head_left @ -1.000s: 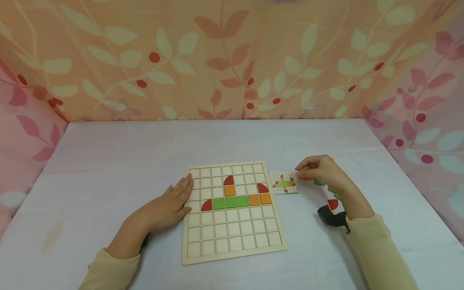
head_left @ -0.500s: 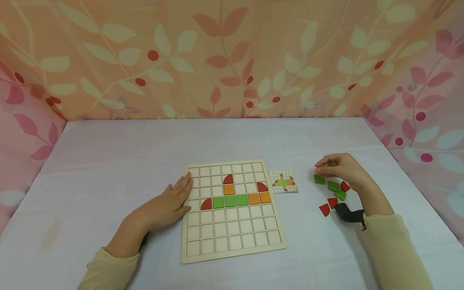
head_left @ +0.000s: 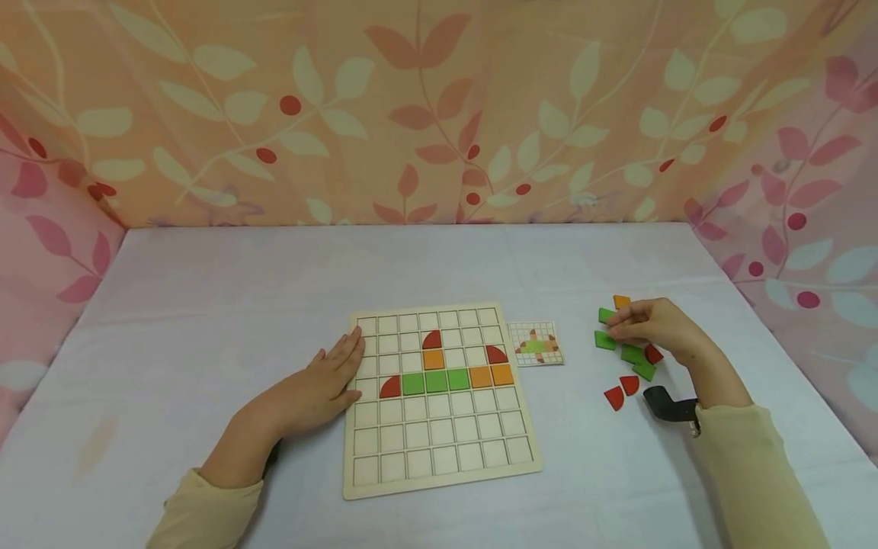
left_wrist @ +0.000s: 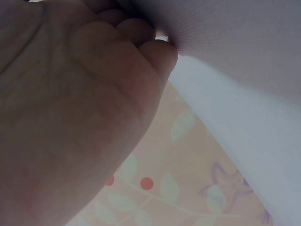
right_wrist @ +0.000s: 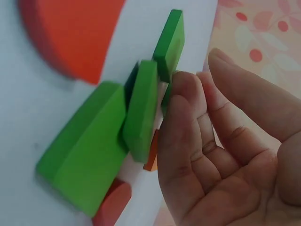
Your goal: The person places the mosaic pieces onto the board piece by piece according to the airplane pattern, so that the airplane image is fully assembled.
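My left hand (head_left: 321, 389) lies with extended fingers on the left edge of a wooden grid board (head_left: 391, 484). In the left wrist view, the palm (left_wrist: 84, 108) hides most of what it touches. Set into the board are red quarter-circle tiles (head_left: 390, 387), green square tiles (head_left: 436, 380) and orange square tiles (head_left: 482, 377). My right hand (head_left: 655, 326) reaches over loose tiles, fingertips at a green tile (head_left: 606, 315). In the right wrist view, the thumb stands apart from the fingers (right_wrist: 181, 150), and nothing is pinched between them.
A small pattern card (head_left: 536, 343) lies against the board's right side. Around the right hand are an orange tile (head_left: 621, 301), several green tiles (head_left: 632, 353) and red quarter-circles (head_left: 614, 397). A floral curtain (head_left: 411, 114) backs the white table (head_left: 240, 282).
My right hand has moved right, from beside the pattern card to the loose tiles, uncovering the orange tile and several green and red ones. My left hand stays on the board.
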### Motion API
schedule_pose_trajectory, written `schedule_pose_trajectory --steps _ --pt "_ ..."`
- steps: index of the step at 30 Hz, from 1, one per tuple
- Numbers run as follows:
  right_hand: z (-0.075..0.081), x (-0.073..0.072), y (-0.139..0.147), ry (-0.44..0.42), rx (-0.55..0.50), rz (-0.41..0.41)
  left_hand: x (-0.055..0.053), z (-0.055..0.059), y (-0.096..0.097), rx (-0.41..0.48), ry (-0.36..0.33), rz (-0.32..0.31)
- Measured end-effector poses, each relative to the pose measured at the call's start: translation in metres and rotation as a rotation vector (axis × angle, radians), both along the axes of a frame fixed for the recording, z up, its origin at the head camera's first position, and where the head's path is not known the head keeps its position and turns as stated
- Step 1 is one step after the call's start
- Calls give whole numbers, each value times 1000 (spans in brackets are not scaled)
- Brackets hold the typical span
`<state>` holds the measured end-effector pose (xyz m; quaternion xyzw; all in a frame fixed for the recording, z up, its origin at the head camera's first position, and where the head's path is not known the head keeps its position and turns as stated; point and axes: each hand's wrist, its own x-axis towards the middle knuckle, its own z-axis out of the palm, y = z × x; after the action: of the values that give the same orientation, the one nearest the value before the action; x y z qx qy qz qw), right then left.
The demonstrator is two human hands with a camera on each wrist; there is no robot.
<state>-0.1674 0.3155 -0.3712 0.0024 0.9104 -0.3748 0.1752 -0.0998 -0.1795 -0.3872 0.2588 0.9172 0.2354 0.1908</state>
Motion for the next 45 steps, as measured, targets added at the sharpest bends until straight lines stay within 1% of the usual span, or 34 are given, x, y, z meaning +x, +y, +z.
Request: schedule_pose_trajectory --steps 4,8,13,20,25,30,32,41,45 --pt "-2 -1 2 -8 24 -2 0 1 0 -2 -1 -2" --pt "-3 -1 2 -8 22 4 -1 1 0 -4 -5 -2" --pt "-1 -1 5 -9 31 -11 0 1 0 -2 -7 -3" --pt "4 4 23 12 78 -27 1 1 0 2 -4 -1" --pt "5 10 40 -24 118 -50 0 0 0 -4 -1 -2" --pt "4 15 49 -84 125 -30 0 0 0 -8 0 0" --pt "3 17 51 -91 125 -17 0 0 0 -5 0 0" --pt "-3 20 53 -74 145 -6 -1 -1 0 -11 -2 -2" --pt "-5 19 52 -59 175 9 -1 -2 -1 -12 -10 3"
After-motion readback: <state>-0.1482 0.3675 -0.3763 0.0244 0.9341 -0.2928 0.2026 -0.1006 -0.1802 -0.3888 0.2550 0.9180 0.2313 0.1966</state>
